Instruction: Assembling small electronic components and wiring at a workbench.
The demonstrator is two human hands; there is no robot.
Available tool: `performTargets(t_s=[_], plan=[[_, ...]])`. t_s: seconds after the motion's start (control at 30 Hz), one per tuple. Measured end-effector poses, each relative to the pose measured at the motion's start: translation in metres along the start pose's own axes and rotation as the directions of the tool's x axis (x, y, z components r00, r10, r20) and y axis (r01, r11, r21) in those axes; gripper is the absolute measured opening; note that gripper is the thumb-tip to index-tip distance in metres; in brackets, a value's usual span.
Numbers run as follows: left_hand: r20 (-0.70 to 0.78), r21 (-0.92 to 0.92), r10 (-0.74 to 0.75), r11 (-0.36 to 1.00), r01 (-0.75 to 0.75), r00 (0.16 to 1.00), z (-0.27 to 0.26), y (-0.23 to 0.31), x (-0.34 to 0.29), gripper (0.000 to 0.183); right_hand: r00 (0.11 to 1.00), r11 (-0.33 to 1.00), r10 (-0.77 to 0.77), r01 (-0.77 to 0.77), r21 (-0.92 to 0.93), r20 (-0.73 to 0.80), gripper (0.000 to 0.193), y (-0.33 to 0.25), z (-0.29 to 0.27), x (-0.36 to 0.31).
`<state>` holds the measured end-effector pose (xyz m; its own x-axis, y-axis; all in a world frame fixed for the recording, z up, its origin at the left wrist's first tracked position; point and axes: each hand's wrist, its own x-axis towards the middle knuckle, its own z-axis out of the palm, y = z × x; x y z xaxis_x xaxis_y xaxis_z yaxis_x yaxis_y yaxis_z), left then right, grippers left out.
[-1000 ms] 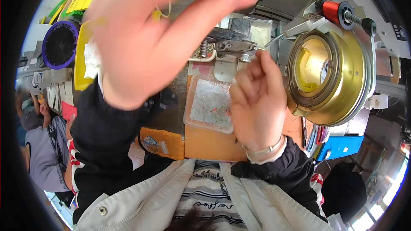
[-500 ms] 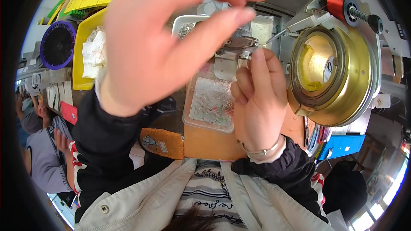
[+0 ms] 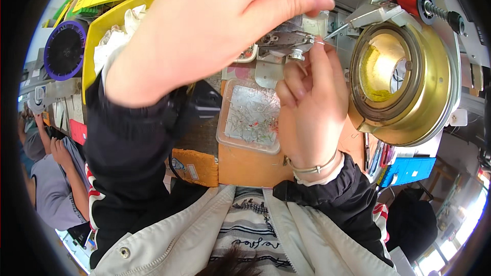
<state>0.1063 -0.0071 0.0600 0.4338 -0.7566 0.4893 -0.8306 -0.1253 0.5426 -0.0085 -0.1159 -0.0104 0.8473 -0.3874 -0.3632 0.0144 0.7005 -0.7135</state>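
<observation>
My left hand [image 3: 204,33] is raised across the upper middle, close to the camera. Its thumb and curled fingers come together; what they hold, if anything, cannot be made out. Lower and to the right, my right hand [image 3: 314,102] has thumb and forefinger pinched at the tip of a metal clamp [image 3: 286,41] with a knurled screw [image 3: 296,55]. Something thin and pale shows at those fingertips, too small to name. Just right of the clamp, a slim metal rod [image 3: 336,31] points toward it. A clear plastic tray [image 3: 221,135] of thin, tangled, hook-like pieces lies left of my right wrist.
A large brass-coloured wheel housing [image 3: 432,97] and a red thread spool [image 3: 407,0] stand at the right. Blue case [image 3: 409,173] and pens lie below them. At left are a yellow bin [image 3: 91,66] with white cloth, a purple-rimmed disc [image 3: 65,51] and another person [image 3: 56,184].
My left hand has shifted up and slightly right, its forefinger curling toward the thumb. My right hand stays pinched at the clamp tip, slightly higher in view. The head view has shifted a little.
</observation>
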Motion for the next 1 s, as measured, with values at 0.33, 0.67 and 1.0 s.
performTargets(t_s=[0.33,0.67,1.0], plan=[[-0.352,0.231,0.168,0.969,-0.089,0.921,0.059,0.029,-0.081,0.017,0.985,0.983,-0.098,0.117,-0.140,0.140,0.020,-0.005,-0.006,-0.030],[-0.120,-0.025,-0.018,1.000,0.015,0.993,0.061,0.034,-0.087,0.027,0.925,0.875,-0.253,0.344,-0.342,0.283,0.041,-0.003,-0.011,-0.022],[-0.152,-0.120,-0.061,0.992,0.043,0.986,0.072,0.020,-0.087,0.019,0.925,0.894,-0.301,0.358,-0.271,0.231,0.022,-0.006,0.001,-0.012]])
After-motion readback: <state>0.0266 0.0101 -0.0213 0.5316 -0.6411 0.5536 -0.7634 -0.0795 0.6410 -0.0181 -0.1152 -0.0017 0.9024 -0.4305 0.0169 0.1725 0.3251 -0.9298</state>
